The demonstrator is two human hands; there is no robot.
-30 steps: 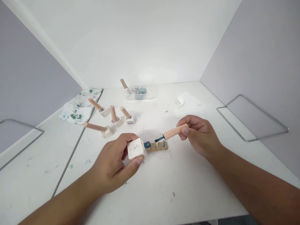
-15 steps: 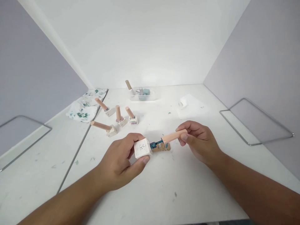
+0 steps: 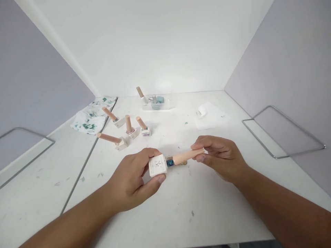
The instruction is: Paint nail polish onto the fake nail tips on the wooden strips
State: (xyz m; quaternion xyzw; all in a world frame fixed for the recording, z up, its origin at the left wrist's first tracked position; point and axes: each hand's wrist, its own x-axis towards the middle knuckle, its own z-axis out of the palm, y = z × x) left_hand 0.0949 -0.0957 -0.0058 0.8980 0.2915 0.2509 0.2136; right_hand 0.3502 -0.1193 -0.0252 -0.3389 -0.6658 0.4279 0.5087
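My left hand [image 3: 133, 182] grips a small white square nail polish bottle [image 3: 157, 165], tipped on its side with its teal-stained neck [image 3: 169, 162] pointing right. My right hand [image 3: 219, 156] pinches the long peach brush cap [image 3: 186, 156] between thumb and fingers. The cap's end sits at the bottle's neck, so the brush is hidden inside. Behind the cap, a small tan holder [image 3: 183, 162] lies on the white table [image 3: 181, 206], mostly covered.
Several more white bottles with peach caps [image 3: 129, 129] stand or lie at the left middle. A paint-stained cloth [image 3: 89, 119] lies far left. A clear tray [image 3: 155, 102] with bottles sits at the back, a white tissue [image 3: 209, 115] to its right. Wire frames [image 3: 281, 134] lean on both side walls.
My right hand has pushed the peach cap leftward, sliding the teal brush into the bottle's neck. The left hand has kept the bottle nearly still.
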